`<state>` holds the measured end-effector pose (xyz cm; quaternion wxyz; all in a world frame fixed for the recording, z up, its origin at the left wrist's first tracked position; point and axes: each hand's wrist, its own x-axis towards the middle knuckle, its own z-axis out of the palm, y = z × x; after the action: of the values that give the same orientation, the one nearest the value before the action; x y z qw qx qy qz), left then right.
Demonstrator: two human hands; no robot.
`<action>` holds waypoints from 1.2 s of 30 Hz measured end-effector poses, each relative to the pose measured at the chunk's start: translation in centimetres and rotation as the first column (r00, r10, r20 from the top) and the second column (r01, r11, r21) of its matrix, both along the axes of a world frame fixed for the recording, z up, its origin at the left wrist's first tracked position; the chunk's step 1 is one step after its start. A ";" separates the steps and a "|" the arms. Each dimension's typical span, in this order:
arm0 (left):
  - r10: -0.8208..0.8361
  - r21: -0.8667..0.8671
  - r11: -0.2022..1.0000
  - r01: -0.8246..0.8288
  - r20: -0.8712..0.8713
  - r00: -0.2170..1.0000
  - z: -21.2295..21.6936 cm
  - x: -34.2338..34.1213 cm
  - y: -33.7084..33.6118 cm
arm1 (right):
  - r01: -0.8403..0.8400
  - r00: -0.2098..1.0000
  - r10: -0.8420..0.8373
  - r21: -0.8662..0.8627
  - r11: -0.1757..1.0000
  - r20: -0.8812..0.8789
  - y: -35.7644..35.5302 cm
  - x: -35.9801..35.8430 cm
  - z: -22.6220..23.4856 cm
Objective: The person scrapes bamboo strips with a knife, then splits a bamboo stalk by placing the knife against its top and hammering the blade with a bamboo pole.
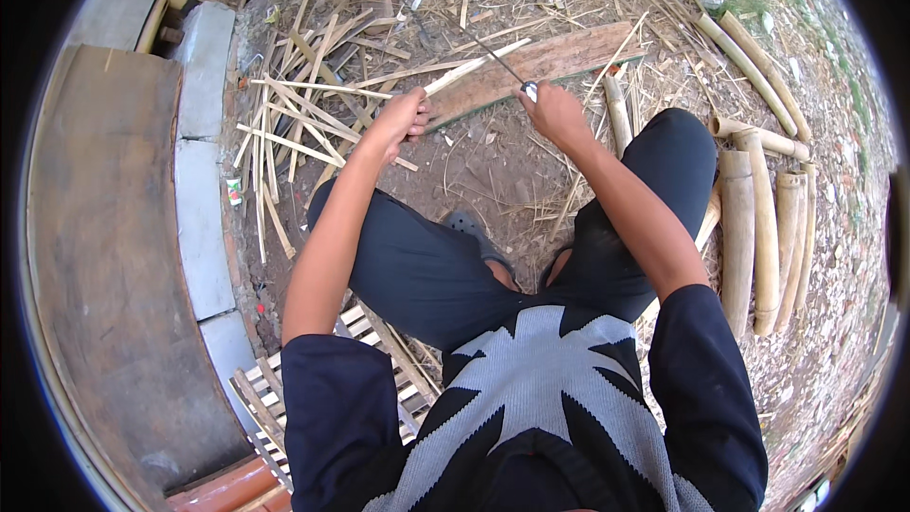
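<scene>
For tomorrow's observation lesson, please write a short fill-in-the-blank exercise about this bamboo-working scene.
1. The left hand grips a pale bamboo ____.
2. The right hand holds a ____ by its handle.
3. Whole bamboo poles lie on the person's ____ side.
4. A long wooden plank lies on the ____.

Missing words: strip; knife; right; ground

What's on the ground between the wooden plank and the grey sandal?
In the head view, only bare dirt with scattered straw and chips lies between the plank and the sandal.

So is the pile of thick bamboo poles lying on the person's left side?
No, the thick bamboo poles lie on the ground beside the person's right leg, while thin split strips are scattered on the left.
</scene>
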<state>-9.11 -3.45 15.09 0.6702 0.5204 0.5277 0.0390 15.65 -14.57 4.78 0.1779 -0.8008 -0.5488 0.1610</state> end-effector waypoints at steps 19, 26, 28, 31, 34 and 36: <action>0.062 -0.155 0.987 -0.038 0.157 0.986 2.6 -5.8 -7.0 | 0.189 0.981 -0.181 -0.145 0.971 0.070 0.5 1.3 -8.0; 0.220 -0.224 0.959 -0.172 0.210 0.953 1.8 -9.6 -4.9 | 0.057 0.997 -0.057 0.005 0.998 -0.042 3.0 -6.7 -0.6; 0.248 -0.248 0.951 -0.187 0.244 0.938 1.7 -10.1 -4.8 | -0.141 0.990 0.143 0.087 0.986 -0.011 1.9 -8.5 2.4; 0.206 -0.152 0.971 -0.184 0.144 0.968 1.8 -9.2 -5.2 | -0.330 0.938 0.320 0.058 0.942 0.130 0.8 -7.8 1.3; 0.121 -0.004 0.993 -0.121 0.098 0.988 1.7 -8.2 -6.1 | -0.303 0.949 0.295 0.063 0.951 0.113 1.5 -6.4 0.0; 0.129 -0.043 0.991 -0.124 0.118 0.985 1.4 -8.4 -6.4 | -0.286 0.954 0.277 0.064 0.956 0.118 1.6 -5.5 -0.9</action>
<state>-17.46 -9.86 16.45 0.7061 0.4706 0.5189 0.1033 10.13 -12.98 3.89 0.1554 -0.7142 -0.6720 0.1193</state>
